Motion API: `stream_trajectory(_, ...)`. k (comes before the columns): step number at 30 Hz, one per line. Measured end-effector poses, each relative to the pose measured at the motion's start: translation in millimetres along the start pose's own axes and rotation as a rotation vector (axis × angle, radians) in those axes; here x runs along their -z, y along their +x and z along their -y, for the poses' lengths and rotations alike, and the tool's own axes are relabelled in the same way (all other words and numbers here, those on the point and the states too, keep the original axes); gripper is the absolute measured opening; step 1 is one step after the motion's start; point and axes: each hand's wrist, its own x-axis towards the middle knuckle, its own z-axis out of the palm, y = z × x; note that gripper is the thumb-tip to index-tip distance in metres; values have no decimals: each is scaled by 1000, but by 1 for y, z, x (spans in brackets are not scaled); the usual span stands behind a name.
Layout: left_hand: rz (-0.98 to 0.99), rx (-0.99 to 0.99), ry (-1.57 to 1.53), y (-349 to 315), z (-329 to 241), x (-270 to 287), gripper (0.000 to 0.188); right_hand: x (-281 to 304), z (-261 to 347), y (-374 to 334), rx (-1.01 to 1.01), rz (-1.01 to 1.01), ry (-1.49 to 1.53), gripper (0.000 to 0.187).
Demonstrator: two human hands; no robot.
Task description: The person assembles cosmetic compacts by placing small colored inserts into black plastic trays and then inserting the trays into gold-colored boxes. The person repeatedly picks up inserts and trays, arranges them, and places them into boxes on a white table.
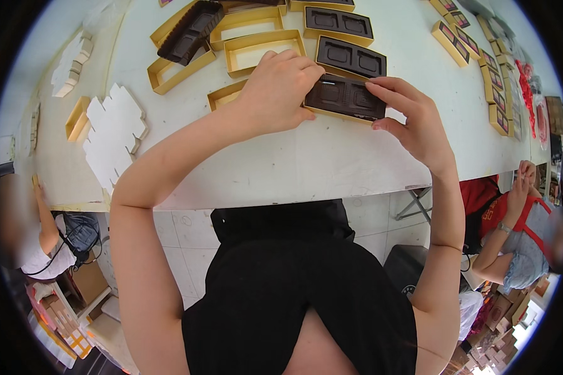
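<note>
A dark brown plastic tray (pixel 345 95) with two compartments sits in a shallow gold box (pixel 350 117) near the middle of the table. My left hand (pixel 280 90) grips its left end, fingers curled over the top and thumb low at the near side. At the right end, my right hand (pixel 416 119) pinches the tray and box between thumb and fingers. Just beyond stands another gold box with a brown tray (pixel 350 57), and farther back a similar filled box (pixel 338 24). An open gold box (pixel 226 94) lies partly behind my left forearm.
Open gold boxes (pixel 264 39) and a stack of brown trays (pixel 191 32) lie at the far left. White card blanks (pixel 114 131) are piled on the left. Gold boxes with coloured contents (pixel 495 94) line the right side. People sit at both sides.
</note>
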Motion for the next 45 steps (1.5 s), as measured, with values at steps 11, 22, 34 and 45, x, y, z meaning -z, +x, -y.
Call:
stream_trajectory(11, -23, -87, -5, -4, -3, 2, 72, -11, -20, -5, 184, -146, -123, 37)
stream_trajectory(22, -49, -45, -94, -1, -9, -6, 60, -17, -10, 2, -48, -73, 131, 31)
stream_trajectory(34, -23, -58, -139, -7, 3, 0, 72, -54, -1, -12, 209, -360, -716, 41)
stream_trajectory(45, -84, -80, -252, -20, -4, 11, 61, -63, 10, -4, 160, -40, -701, 64)
